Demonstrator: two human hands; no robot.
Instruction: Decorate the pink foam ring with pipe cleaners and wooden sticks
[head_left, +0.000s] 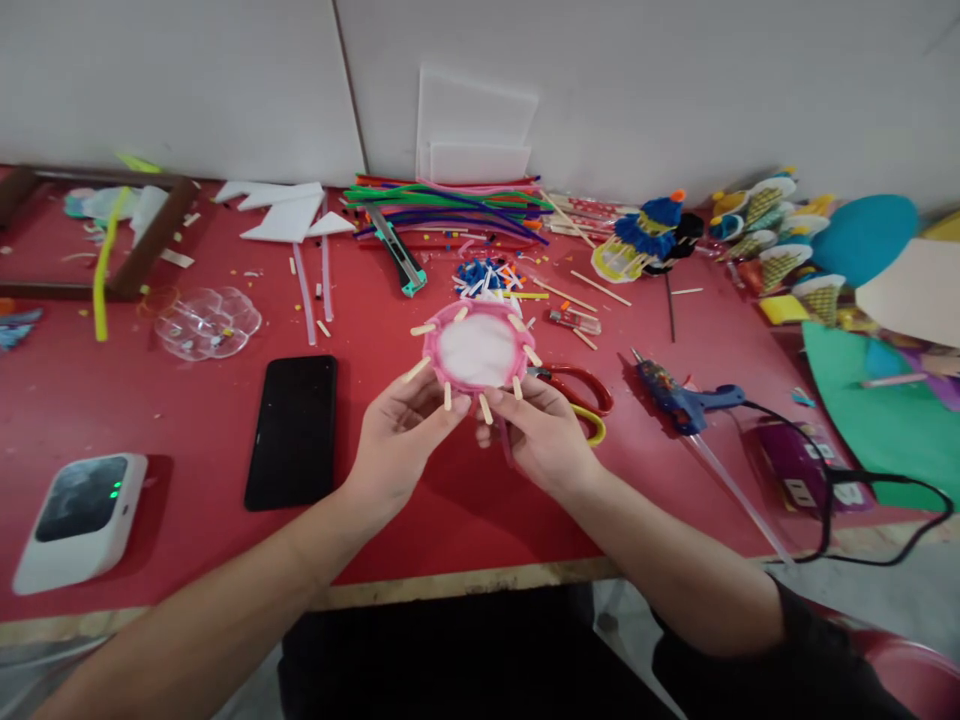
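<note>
Both hands hold a small round craft piece [478,348] above the table, with a white disc in the middle, a pink pipe-cleaner rim and several short wooden sticks poking outward around it. My left hand [401,430] grips its lower left edge, thumb near the bottom sticks. At the lower right edge, my right hand [544,430] is closed with the thumb on the rim beside a stick. A pink strand [505,441] hangs below by the right fingers. Red-and-yellow-handled pliers [589,385] lie partly hidden behind my right hand.
A phone [291,432] and a white device [81,522] lie left. A glue gun [679,395] with its cord is at right. Behind are a box cutter [395,250], pipe cleaners [450,205], cut bits [484,277] and a blue-topped figure [652,235].
</note>
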